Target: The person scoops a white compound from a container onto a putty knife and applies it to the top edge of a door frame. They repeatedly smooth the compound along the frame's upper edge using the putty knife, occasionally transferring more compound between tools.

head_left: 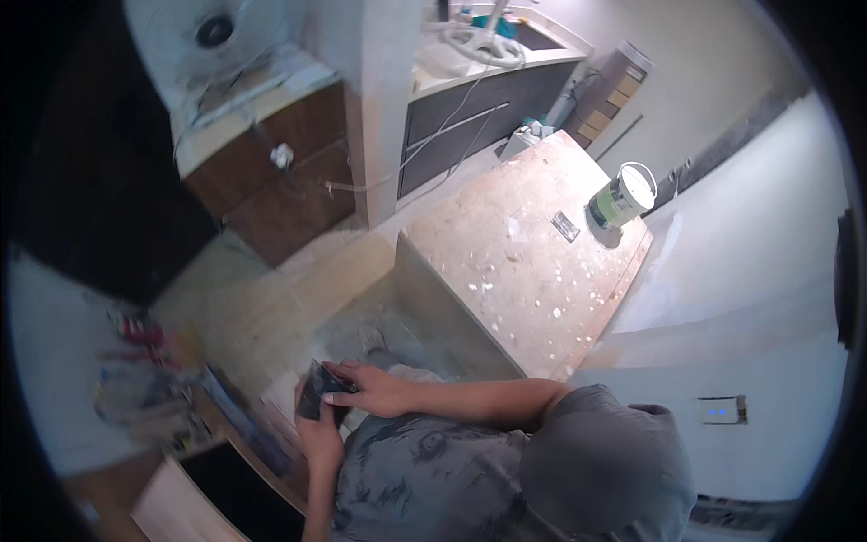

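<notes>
The room looks partway through fitting-out: patchy pale wall (722,289) on the right, a dark-fronted counter (479,113) at the far side, a brown cabinet (280,172) at far left, and a broad tabletop (461,244) spattered with white flecks in the middle. On the tabletop's far right part stands a white-and-green bucket (619,203) with its handle raised; a small flat rectangular piece (566,226) lies just to its left.

Near the viewer, left of the tabletop and well apart from it, a black object (314,388) is held between both hands. The left hand (318,435) supports it from the near side, and the right hand (379,390) closes on its right, thumb pressed against it. Each grip is mostly closed around the object; what it is exactly, I cannot tell.

The likeliest mishap is a drop: should one grip loosen while the other turns the piece, it could slip toward the floor. The bucket, close to the tabletop's right edge, might tip if the surface were jolted.
</notes>
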A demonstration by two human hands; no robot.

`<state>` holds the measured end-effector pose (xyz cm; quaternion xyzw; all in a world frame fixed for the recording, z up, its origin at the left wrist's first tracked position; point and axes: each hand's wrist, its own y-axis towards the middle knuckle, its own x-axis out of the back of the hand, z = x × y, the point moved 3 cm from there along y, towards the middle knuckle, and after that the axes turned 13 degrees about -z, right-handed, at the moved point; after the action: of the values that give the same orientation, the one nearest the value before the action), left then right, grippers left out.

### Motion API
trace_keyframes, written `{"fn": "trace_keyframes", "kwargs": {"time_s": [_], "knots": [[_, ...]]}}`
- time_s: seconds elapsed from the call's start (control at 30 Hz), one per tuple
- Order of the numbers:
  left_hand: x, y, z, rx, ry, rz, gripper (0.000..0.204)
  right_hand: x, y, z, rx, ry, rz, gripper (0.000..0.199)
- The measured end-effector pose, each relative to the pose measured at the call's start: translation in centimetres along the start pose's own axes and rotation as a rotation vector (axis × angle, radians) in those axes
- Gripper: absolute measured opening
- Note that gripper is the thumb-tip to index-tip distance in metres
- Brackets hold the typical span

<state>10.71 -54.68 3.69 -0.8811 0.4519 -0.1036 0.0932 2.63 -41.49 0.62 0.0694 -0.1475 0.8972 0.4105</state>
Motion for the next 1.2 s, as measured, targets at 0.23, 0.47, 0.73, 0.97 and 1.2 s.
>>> {"fn": "trace_keyframes", "kwargs": {"time_s": [0.23, 0.47, 0.73, 0.97, 1.2], "knots": [[-6.2, 15.7, -5.0, -0.029, -0.059, -0.017, 0.035, 9.8, 13.1, 1.4, 0.148, 0.084, -0.029, 0.078], [-17.3, 25.1, -6.8, 0.214, -0.108, 0.342, 0.038, 28.1, 13.1, -6.5, -0.085, -0.004, -0.645, 0.059], [-31.2, 33.1, -5.5, 0.33, -0.027, 0.705, 0.032, 53.1, -4.9, -15.3, 0.003, 0.857, -1.864, 0.043], [-34.4, 41.4, 4.6, 0.396, 0.076, 0.733, 0.019, 69.4, -9.0, -18.7, -0.018, 0.823, -2.177, 0.064], [-39.8, 43.2, 3.3, 0.566, 0.267, 0.603, 0.025, 82.1, -11.3, -30.9, -0.306, 0.46, -2.473, 0.062]]}}
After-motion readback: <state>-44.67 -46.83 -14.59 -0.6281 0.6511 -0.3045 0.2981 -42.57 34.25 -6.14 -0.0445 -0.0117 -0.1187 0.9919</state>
